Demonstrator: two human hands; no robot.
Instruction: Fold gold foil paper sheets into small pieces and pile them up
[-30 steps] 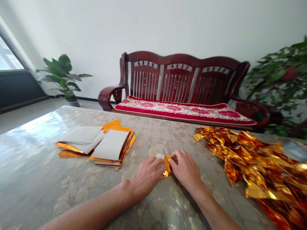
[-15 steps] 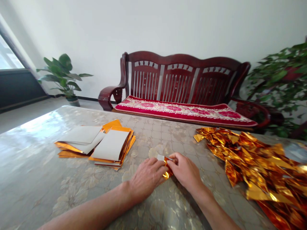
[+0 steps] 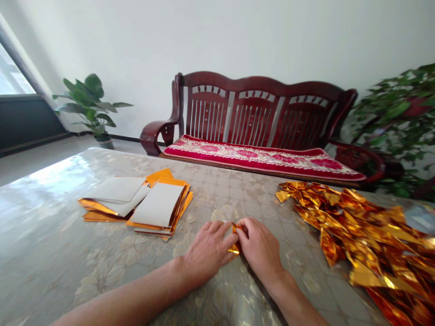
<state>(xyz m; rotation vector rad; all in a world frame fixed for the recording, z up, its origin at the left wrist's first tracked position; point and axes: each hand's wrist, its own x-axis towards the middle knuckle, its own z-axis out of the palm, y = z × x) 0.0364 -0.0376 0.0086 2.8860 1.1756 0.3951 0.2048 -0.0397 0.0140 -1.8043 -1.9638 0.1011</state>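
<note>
A small folded piece of gold foil paper [image 3: 234, 248] lies on the table between my hands, mostly covered by them. My left hand [image 3: 210, 248] rests over its left side, fingers close together and pressing it down. From the right, my right hand [image 3: 257, 242] pinches the paper's far edge between thumb and curled fingers. To the left lie two stacks of gold foil paper sheets, one a nearer stack [image 3: 158, 203] and one a farther-left stack [image 3: 117, 192], grey backs up. On the right spreads a heap of folded gold foil pieces [image 3: 360, 226].
The table [image 3: 112, 262] has a shiny floral cover. Beyond its far edge stands a dark red wooden bench [image 3: 253, 113] with a red floral seat cover [image 3: 248, 153]. A potted plant [image 3: 91, 106] stands back left, and a leafy plant [image 3: 394, 113] at right.
The grey flap that stood out at the far end of the foil paper is no longer visible; gold shows there now. My right hand has shifted slightly left, its fingers more curled.
</note>
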